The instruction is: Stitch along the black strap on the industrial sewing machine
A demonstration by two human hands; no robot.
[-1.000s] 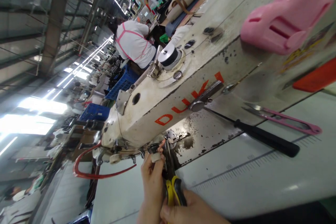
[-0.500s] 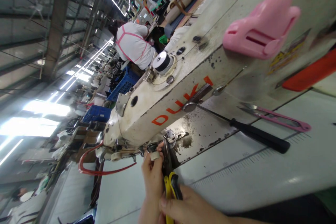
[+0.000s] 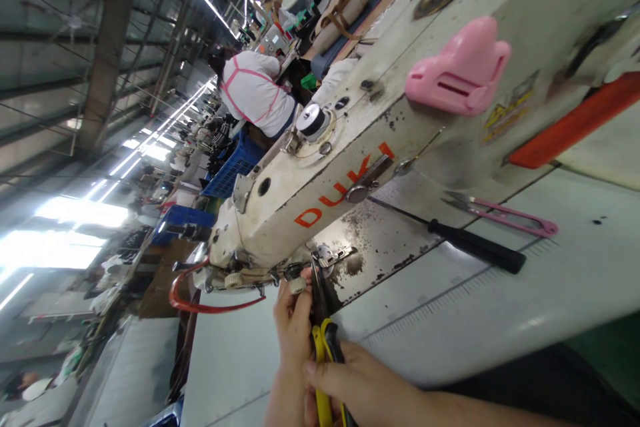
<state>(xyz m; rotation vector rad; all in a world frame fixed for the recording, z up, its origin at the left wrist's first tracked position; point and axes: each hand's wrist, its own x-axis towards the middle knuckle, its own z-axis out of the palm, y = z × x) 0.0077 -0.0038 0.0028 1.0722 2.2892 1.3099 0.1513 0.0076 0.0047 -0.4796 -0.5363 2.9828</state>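
Painted metal, bare steel, plastics

Sewing machine [image 3: 280, 213]: cream-painted metal, semi-gloss, chipped edges. Bed plate [image 3: 375, 240]: bare metal, shiny, rough dark wear. Pliers [image 3: 319, 341], near: dark metal nose, yellow-black plastic-looking grips. Pink holder [image 3: 460, 77], right: smooth plastic, soft sheen. Screwdriver [image 3: 477, 247]: metal shaft, black plastic-looking handle. Surface [image 3: 480, 333]: smooth, pale, glossy. Crate [image 3: 237, 160], far left: blue plastic.

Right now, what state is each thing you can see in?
Pliers: held, jaw opening unclear.
Right hand: closed on the pliers.
Left hand: fingers bent, grip unclear.
Screwdriver: lying down, unheld.
Pink snips: lying down, unheld.
Sewing machine: paint chipped in places.
Bobbin: wound with dark thread.
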